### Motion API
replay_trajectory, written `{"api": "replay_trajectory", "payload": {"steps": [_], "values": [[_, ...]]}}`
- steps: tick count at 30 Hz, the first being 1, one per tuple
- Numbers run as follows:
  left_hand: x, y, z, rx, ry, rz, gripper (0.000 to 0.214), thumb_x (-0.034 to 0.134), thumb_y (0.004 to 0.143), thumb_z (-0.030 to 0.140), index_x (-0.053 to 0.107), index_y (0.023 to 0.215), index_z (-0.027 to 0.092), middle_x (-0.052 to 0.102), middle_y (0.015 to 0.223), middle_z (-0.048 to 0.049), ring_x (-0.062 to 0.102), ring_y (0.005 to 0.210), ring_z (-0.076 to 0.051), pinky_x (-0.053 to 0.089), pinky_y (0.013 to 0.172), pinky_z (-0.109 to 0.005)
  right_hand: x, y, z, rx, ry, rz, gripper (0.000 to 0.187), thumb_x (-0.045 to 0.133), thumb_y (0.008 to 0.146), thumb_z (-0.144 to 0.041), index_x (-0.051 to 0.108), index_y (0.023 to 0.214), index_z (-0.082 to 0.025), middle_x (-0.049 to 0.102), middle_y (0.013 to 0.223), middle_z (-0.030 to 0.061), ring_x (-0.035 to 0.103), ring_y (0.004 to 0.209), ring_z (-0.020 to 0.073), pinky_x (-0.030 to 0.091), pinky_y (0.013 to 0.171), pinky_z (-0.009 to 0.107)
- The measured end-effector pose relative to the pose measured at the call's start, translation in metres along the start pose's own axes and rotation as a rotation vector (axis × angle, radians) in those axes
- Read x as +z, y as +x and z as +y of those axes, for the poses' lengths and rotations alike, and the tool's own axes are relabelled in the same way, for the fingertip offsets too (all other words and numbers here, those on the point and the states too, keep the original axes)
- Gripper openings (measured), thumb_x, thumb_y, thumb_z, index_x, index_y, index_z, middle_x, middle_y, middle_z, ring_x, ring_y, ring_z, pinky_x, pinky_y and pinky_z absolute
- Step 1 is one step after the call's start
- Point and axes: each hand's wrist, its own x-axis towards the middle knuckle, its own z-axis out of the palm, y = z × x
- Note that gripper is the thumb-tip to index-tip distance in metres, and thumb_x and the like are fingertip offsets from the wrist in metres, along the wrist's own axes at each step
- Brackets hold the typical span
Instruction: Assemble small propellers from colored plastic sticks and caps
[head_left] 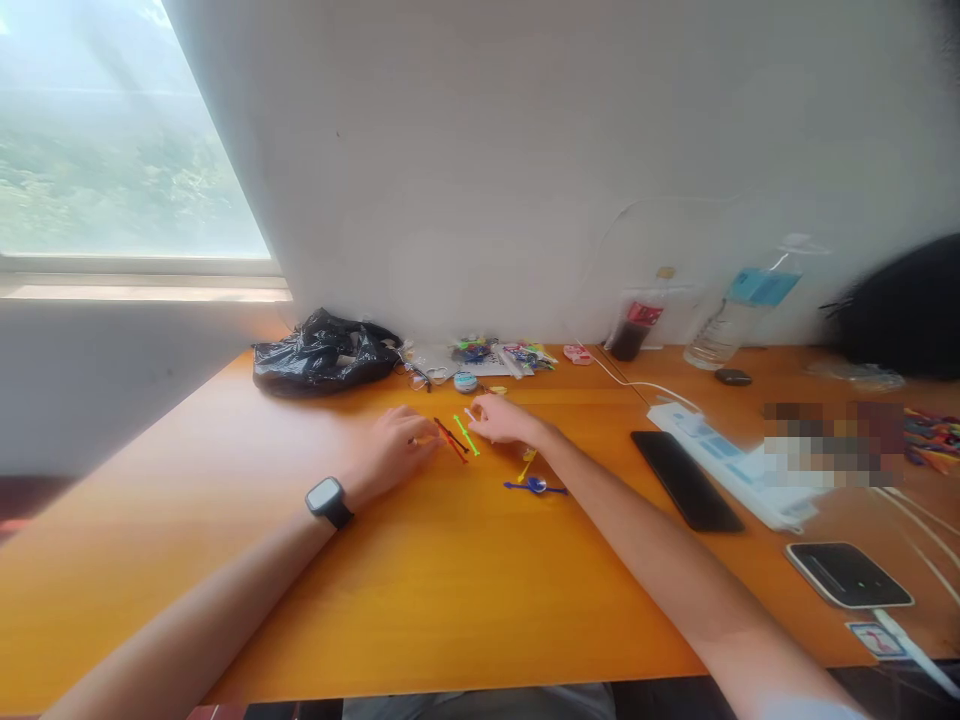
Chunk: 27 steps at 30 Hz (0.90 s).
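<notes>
Both my arms reach out over an orange table (420,580). My left hand (397,445), with a dark watch (328,500) on the wrist, rests on the table with fingers curled beside a red stick and a black stick (452,438). My right hand (501,418) lies just right of a thin green stick (466,434), its fingertips pinched together near the stick's far end. A blue stick (535,487) and a yellow one (526,464) lie by my right forearm.
A black plastic bag (324,350) sits by the wall, with a heap of small coloured items (499,357) beside it. Two bottles (739,310) stand at the back right. A dark phone (685,479), a white power strip (731,465) and another device (847,573) lie on the right.
</notes>
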Motion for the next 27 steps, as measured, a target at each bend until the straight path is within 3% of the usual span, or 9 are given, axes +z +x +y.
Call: {"api": "replay_trajectory", "payload": {"steps": [4, 8, 12, 17, 21, 27], "values": [[0.004, -0.001, -0.011, -0.057, 0.113, 0.002, 0.019, 0.069, 0.096, 0.043, 0.079, 0.094, 0.028, 0.071, 0.111, -0.0078, 0.066, 0.099, -0.025, 0.051, 0.097, -0.045, 0.004, -0.006, -0.01, -0.06, -0.066, 0.053, 0.023, 0.067, 0.089, -0.031, 0.069, 0.106, -0.015, 0.067, 0.075, 0.0041, 0.057, 0.065, 0.0175, 0.033, 0.059, 0.027], [0.002, -0.002, -0.019, -0.084, 0.049, 0.004, 0.02, 0.066, 0.096, 0.044, 0.078, 0.099, 0.027, 0.073, 0.123, -0.0091, 0.061, 0.123, -0.033, 0.049, 0.106, -0.054, 0.005, -0.009, -0.019, -0.15, -0.035, 0.132, 0.026, 0.068, 0.091, -0.028, 0.07, 0.115, -0.017, 0.071, 0.083, 0.0062, 0.062, 0.074, 0.0197, 0.038, 0.065, 0.028], [-0.009, -0.004, -0.024, -0.044, -0.121, -0.05, 0.029, 0.055, 0.101, 0.037, 0.073, 0.121, 0.026, 0.07, 0.135, -0.0091, 0.056, 0.135, -0.03, 0.05, 0.111, -0.051, 0.01, -0.014, -0.027, -0.295, 0.009, 0.09, 0.018, 0.065, 0.094, -0.026, 0.073, 0.108, -0.017, 0.071, 0.088, 0.0063, 0.062, 0.077, 0.0192, 0.041, 0.07, 0.028], [-0.017, -0.008, -0.034, -0.05, -0.133, -0.131, 0.044, 0.044, 0.099, 0.024, 0.066, 0.137, 0.021, 0.064, 0.144, -0.0105, 0.057, 0.136, -0.029, 0.049, 0.115, -0.049, 0.021, -0.022, -0.035, -0.559, -0.025, 0.057, 0.017, 0.062, 0.096, -0.017, 0.073, 0.109, -0.016, 0.067, 0.106, 0.0104, 0.061, 0.101, 0.0236, 0.046, 0.091, 0.033], [-0.015, -0.01, -0.035, -0.042, -0.102, -0.229, 0.049, 0.044, 0.098, 0.023, 0.06, 0.144, 0.024, 0.057, 0.153, -0.009, 0.048, 0.145, -0.03, 0.042, 0.122, -0.051, 0.023, -0.022, -0.033, -0.611, -0.058, 0.017, 0.027, 0.061, 0.095, -0.013, 0.071, 0.12, -0.015, 0.068, 0.108, 0.0131, 0.058, 0.108, 0.0284, 0.046, 0.099, 0.041], [-0.013, -0.015, -0.044, 0.015, -0.031, -0.344, 0.053, 0.04, 0.106, 0.033, 0.041, 0.16, 0.027, 0.034, 0.169, -0.0085, 0.033, 0.156, -0.031, 0.032, 0.126, -0.054, 0.023, -0.022, -0.033, -0.679, -0.104, -0.045, 0.025, 0.061, 0.093, -0.014, 0.073, 0.115, -0.017, 0.069, 0.113, 0.0123, 0.057, 0.107, 0.0278, 0.046, 0.098, 0.042]]}}
